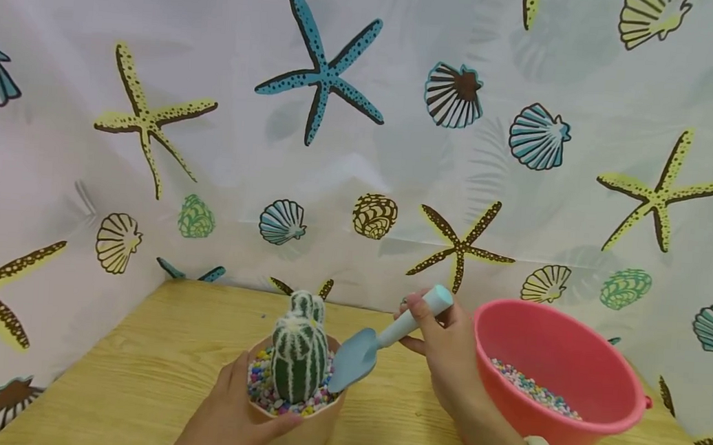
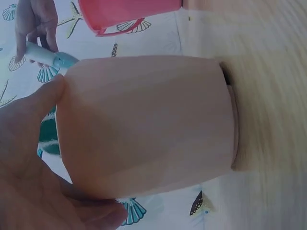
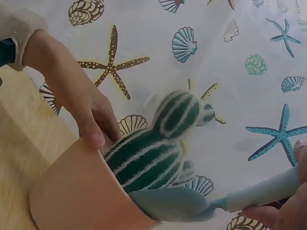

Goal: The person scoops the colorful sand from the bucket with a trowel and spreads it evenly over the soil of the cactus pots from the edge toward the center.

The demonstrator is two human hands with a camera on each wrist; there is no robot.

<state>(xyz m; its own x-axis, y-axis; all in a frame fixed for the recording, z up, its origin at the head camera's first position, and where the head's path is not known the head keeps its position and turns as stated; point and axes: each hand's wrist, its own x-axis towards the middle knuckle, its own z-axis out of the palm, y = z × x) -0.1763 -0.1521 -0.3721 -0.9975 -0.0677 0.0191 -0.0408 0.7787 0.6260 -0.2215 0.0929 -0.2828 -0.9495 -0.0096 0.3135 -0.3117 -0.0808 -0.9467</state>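
Note:
A beige plant pot (image 1: 310, 434) stands on the table with a plush-looking green cactus (image 1: 298, 367) upright in it. Small multicoloured pebbles (image 1: 260, 383) surround the cactus base. My left hand (image 1: 225, 413) grips the pot at its rim, the thumb on the near side; in the left wrist view the pot (image 2: 148, 124) lies between thumb and fingers. My right hand (image 1: 449, 353) holds a light blue toy trowel (image 1: 356, 362) by its handle. The trowel's blade tilts down, its tip at the pot's right rim beside the cactus, also in the right wrist view.
A red bucket (image 1: 565, 340) stands at the right, close to my right forearm, with similar pebbles (image 1: 534, 388) inside. The wooden table (image 1: 154, 367) meets a white cloth (image 1: 225, 151) printed with starfish and shells behind and at the sides.

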